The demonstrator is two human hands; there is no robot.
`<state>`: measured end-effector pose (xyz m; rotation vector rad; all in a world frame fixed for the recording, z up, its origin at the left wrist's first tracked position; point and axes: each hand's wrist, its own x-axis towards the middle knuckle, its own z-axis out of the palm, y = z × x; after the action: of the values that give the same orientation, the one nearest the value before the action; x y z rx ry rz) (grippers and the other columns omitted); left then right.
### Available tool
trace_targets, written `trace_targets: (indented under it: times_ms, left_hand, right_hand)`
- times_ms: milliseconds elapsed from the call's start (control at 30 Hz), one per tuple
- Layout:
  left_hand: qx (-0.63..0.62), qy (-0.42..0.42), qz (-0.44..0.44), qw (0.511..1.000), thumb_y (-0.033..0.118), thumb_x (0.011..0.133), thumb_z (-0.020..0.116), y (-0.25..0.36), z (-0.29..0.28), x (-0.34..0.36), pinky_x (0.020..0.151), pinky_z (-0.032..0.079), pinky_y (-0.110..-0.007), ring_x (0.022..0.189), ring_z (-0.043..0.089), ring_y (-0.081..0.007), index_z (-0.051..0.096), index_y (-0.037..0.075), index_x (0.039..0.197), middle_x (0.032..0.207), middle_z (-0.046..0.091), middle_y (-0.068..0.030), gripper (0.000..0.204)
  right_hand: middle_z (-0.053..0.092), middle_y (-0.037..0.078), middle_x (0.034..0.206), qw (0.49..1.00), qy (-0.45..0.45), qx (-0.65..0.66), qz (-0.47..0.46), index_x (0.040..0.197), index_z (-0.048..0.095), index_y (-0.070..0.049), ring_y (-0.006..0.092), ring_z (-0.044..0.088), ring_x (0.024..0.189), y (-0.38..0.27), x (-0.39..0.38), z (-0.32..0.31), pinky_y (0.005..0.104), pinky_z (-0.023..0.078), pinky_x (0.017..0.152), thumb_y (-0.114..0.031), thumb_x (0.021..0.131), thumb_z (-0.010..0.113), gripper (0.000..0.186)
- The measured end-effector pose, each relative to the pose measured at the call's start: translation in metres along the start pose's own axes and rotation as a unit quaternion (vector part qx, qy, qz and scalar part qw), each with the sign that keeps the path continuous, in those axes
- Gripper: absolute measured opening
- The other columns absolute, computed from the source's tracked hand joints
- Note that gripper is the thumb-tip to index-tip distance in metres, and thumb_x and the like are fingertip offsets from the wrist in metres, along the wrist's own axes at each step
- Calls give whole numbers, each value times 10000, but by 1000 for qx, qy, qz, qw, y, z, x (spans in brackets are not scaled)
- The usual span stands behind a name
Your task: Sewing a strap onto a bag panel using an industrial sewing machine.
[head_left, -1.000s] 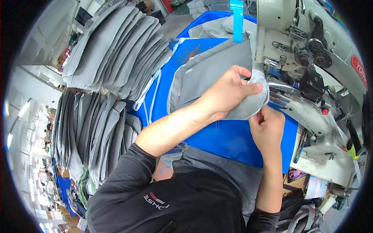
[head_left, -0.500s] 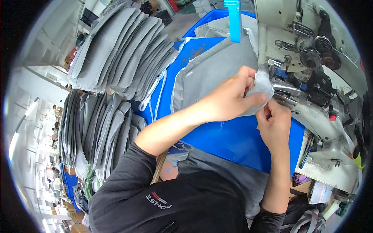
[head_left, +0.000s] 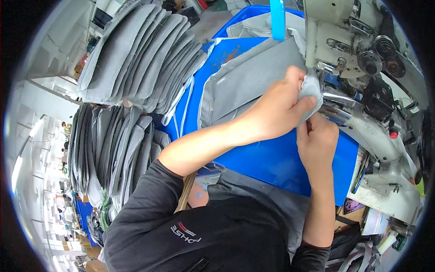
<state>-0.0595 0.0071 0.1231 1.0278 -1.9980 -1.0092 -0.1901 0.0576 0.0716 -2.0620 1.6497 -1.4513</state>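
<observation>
A grey fabric piece [head_left: 263, 68] with a folded, stitched border lies across the blue work surface [head_left: 281, 167]. My left hand [head_left: 285, 104] grips its right edge, thumb on top and fingers curled behind. Just below, my right hand [head_left: 318, 136] pinches the lower corner of the same edge, fingers closed. Both hands are close to the sewing machine [head_left: 344, 97], whose metal arm and presser parts stand right beside the held edge. The exact spot where the cloth meets the machine is hidden by the edge and my fingers.
Two tall stacks of grey fabric pieces, an upper stack [head_left: 136, 59] and a lower stack [head_left: 113, 154], stand at the left. White tape [head_left: 185, 102] trails along the blue surface. A bright blue strip [head_left: 277, 20] hangs above the cloth. Behind sits a blue bin [head_left: 231, 28].
The view has shifted slightly. The cloth's near part has folded a little differently beside my left forearm. Both hands keep hold of the edge by the machine.
</observation>
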Motion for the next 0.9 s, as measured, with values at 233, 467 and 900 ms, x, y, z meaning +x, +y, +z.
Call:
trace_targets:
  times_ms: [233,467,900]
  left_hand:
    - [130,-27,-23,991,244,1000,533,20,-8,-1,843,483,-438,990,641,-441,359,-108,1267,992,635,-312,475]
    - [142,41,-11,989,230,1016,479,11,7,7,832,471,-488,996,618,-483,376,-127,1234,976,627,-354,431]
    - [436,124,536,712,160,776,675,-25,-21,-10,833,565,-403,1026,662,-296,659,59,1084,1129,664,-144,325]
  right_hand:
    - [509,78,515,962,-53,220,153,732,576,12,158,550,437,5,3,-8,312,433,437,-29,901,597,175]
    - [515,-37,545,891,-35,384,239,770,601,-9,31,486,446,4,3,-15,214,408,404,-72,971,575,212]
    - [591,-27,663,891,-9,379,250,858,617,-5,12,492,495,-1,3,-22,188,398,432,-42,951,604,101]
